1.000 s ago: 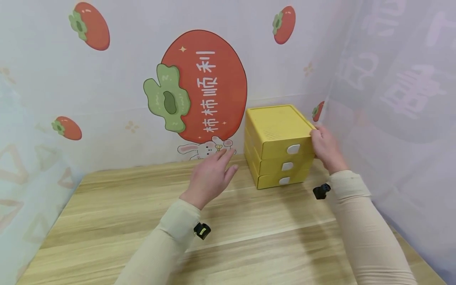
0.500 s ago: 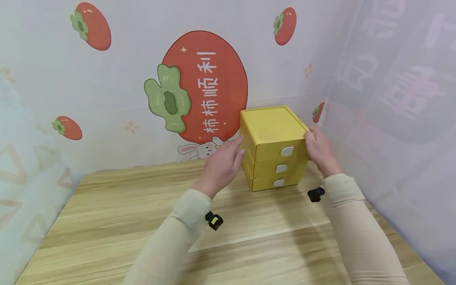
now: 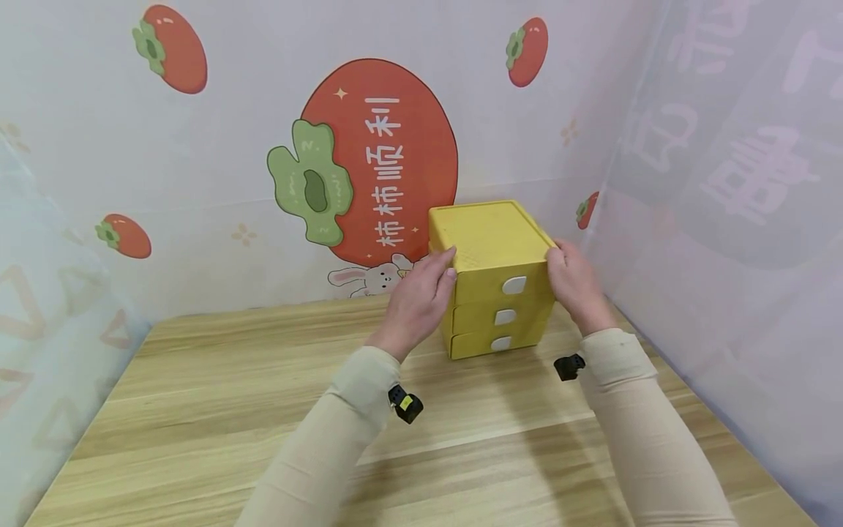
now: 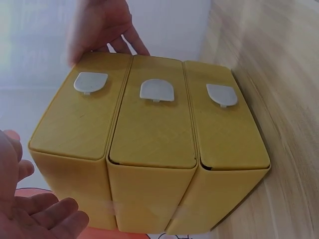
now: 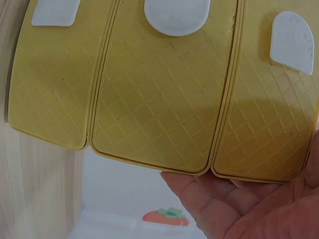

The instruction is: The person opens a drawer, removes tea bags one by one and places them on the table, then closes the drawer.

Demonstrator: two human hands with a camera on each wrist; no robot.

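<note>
A yellow three-drawer storage box with white tab handles stands on the wooden table. My right hand holds its upper right edge; in the right wrist view the fingers lie along that side, partly hidden behind the front. At the upper left edge is my left hand, fingers extended and overlapping the box's corner in the head view. From the left wrist view, its fingers look loosely bent beside the box. All three drawers sit closed, their fronts flush.
Behind the wooden table hangs a white backdrop printed with persimmons and a rabbit. A pale cloth wall runs along the right side, and another along the left.
The drawer box has slid left and slightly nearer, with my right hand moving along at its edge. My left hand has come right, up to the box's left side.
</note>
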